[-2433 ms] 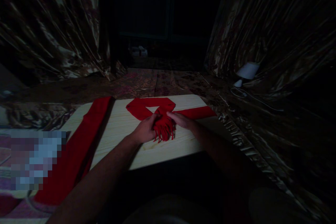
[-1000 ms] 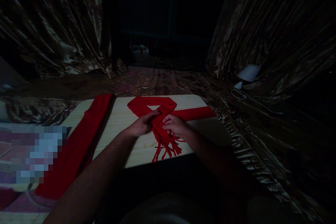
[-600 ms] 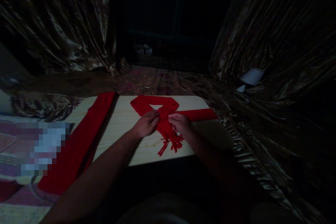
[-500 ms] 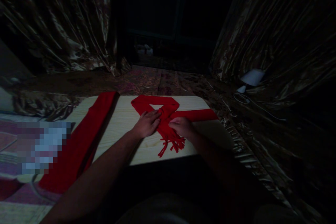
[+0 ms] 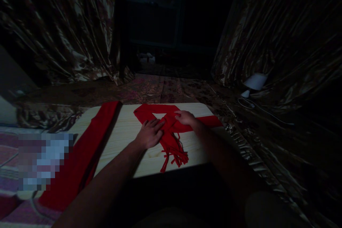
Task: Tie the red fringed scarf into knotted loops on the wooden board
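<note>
A red fringed scarf [image 5: 169, 133] lies on a pale wooden table [image 5: 120, 139], bent into a loop with its ends crossed. Its fringe points toward me, and another length runs right to the table's edge. My left hand [image 5: 150, 134] rests flat on the crossing, fingers spread. At the right side of the loop, my right hand [image 5: 185, 118] has thumb and fingers drawn together on the scarf's cloth. A second long red cloth [image 5: 88, 142], folded lengthwise, lies along the table's left side.
A small white lamp [image 5: 255, 82] with a cord stands at the right. Patterned curtains [image 5: 88, 35] hang at both sides of a dark window. A blurred-out patch [image 5: 50, 153] and striped cloth [image 5: 8, 171] lie at the left. The room is dim.
My right hand has moved up and away from me, from beside the crossing to the loop's right side. My left hand stays on the scarf. The view has tilted upward slightly.
</note>
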Available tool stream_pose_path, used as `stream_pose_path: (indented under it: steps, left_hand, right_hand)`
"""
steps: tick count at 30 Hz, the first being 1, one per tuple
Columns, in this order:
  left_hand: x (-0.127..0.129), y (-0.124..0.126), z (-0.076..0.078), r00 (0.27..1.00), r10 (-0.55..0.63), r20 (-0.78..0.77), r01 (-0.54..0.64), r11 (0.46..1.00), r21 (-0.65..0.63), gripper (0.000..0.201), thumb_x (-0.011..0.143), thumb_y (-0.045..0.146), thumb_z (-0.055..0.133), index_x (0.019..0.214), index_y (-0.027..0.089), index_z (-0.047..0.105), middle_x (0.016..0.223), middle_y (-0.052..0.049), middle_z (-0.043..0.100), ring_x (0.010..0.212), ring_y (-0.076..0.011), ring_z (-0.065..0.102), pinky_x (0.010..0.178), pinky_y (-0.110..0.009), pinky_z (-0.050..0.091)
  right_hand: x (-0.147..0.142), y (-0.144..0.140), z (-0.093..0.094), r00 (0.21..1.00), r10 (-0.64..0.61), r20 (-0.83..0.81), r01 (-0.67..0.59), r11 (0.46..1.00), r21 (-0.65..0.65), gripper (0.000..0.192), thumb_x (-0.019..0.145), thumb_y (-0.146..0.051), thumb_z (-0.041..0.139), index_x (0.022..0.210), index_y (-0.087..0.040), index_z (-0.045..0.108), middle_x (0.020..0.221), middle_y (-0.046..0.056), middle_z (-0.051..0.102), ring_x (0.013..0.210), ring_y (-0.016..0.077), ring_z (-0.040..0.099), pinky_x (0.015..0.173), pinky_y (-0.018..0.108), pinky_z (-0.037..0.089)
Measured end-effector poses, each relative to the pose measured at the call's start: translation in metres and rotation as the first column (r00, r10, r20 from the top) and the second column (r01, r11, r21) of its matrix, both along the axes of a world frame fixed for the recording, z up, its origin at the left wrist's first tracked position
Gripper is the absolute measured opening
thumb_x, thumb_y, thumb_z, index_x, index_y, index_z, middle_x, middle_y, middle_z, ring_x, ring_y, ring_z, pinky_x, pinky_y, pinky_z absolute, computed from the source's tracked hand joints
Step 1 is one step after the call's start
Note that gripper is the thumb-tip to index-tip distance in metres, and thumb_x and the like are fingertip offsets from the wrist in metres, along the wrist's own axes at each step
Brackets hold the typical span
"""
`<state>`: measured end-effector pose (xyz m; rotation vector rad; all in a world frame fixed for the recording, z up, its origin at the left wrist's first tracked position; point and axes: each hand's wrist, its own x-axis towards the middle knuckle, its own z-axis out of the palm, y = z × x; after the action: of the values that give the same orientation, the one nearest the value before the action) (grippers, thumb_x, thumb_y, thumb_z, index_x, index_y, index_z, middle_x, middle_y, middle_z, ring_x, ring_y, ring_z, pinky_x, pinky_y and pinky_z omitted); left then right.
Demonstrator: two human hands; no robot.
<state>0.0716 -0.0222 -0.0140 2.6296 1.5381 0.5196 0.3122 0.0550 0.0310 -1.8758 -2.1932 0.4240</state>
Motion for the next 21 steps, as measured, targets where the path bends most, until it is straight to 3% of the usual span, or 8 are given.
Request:
stream_pose_path:
  steps: [4, 7, 10, 16, 18, 21]
  left_hand:
    - [0.001, -0.001, 0.001, 0.999, 0.016, 0.028, -0.015, 0.999, -0.031, 0.057, 0.1, 0.045, 0.033, 0.151, 0.024, 0.047, 0.151, -0.015, 0.05, 0.142, -0.0336, 0.041, 0.115, -0.059, 0.025]
    - [0.004, -0.003, 0.003, 0.998, 0.053, 0.04, -0.052, 0.998, -0.033, 0.059, 0.099, 0.045, 0.034, 0.152, 0.022, 0.046, 0.149, -0.016, 0.052, 0.141, -0.0341, 0.042, 0.115, -0.061, 0.023]
    - [0.008, -0.005, 0.005, 0.993, 0.1, 0.056, -0.099, 0.995, -0.026, 0.061, 0.098, 0.047, 0.035, 0.15, 0.018, 0.048, 0.149, -0.016, 0.051, 0.14, -0.0361, 0.042, 0.115, -0.062, 0.023]
    - [0.014, -0.008, 0.007, 0.986, 0.156, 0.056, -0.154, 0.987, -0.045, 0.063, 0.099, 0.052, 0.034, 0.149, 0.018, 0.049, 0.151, -0.015, 0.05, 0.141, -0.0375, 0.04, 0.113, -0.064, 0.023]
    - [0.014, -0.009, 0.006, 0.986, 0.154, 0.058, -0.151, 0.988, -0.04, 0.064, 0.098, 0.053, 0.034, 0.15, 0.018, 0.048, 0.151, -0.015, 0.049, 0.141, -0.0372, 0.039, 0.113, -0.062, 0.024]
    - [0.012, -0.006, 0.007, 0.983, 0.159, 0.094, -0.159, 0.987, -0.013, 0.069, 0.097, 0.057, 0.037, 0.15, 0.015, 0.047, 0.152, -0.017, 0.047, 0.141, -0.0361, 0.04, 0.115, -0.056, 0.028]
  right_hand:
    - [-0.002, 0.025, -0.009, 0.972, -0.013, -0.236, 0.013, 1.0, 0.001, 0.044, 0.09, -0.025, 0.057, 0.134, -0.021, 0.065, 0.131, 0.006, 0.069, 0.114, 0.0208, 0.065, 0.101, 0.03, 0.047]
    - [-0.004, 0.029, -0.01, 0.957, -0.022, -0.29, 0.096, 0.965, 0.242, 0.047, 0.09, -0.019, 0.052, 0.135, -0.019, 0.063, 0.137, 0.006, 0.064, 0.121, 0.0176, 0.061, 0.106, 0.027, 0.044]
    - [-0.001, 0.029, -0.014, 0.978, -0.036, -0.207, 0.12, 0.903, 0.412, 0.047, 0.092, -0.022, 0.049, 0.137, -0.018, 0.062, 0.145, 0.008, 0.057, 0.13, 0.0165, 0.054, 0.111, 0.024, 0.038]
    - [0.005, 0.028, -0.021, 0.988, -0.151, 0.01, 0.149, 0.982, 0.113, 0.043, 0.085, -0.024, 0.057, 0.125, -0.014, 0.07, 0.125, 0.012, 0.07, 0.115, 0.0233, 0.065, 0.103, 0.028, 0.045]
    - [0.002, 0.025, -0.017, 0.986, -0.162, 0.035, 0.154, 0.974, 0.165, 0.045, 0.086, -0.025, 0.056, 0.128, -0.014, 0.068, 0.131, 0.013, 0.067, 0.12, 0.0241, 0.062, 0.105, 0.03, 0.043]
    - [-0.007, 0.017, -0.011, 0.984, -0.159, 0.076, 0.124, 0.929, 0.348, 0.051, 0.092, -0.033, 0.051, 0.139, -0.014, 0.059, 0.151, 0.015, 0.049, 0.138, 0.0262, 0.046, 0.114, 0.034, 0.033]
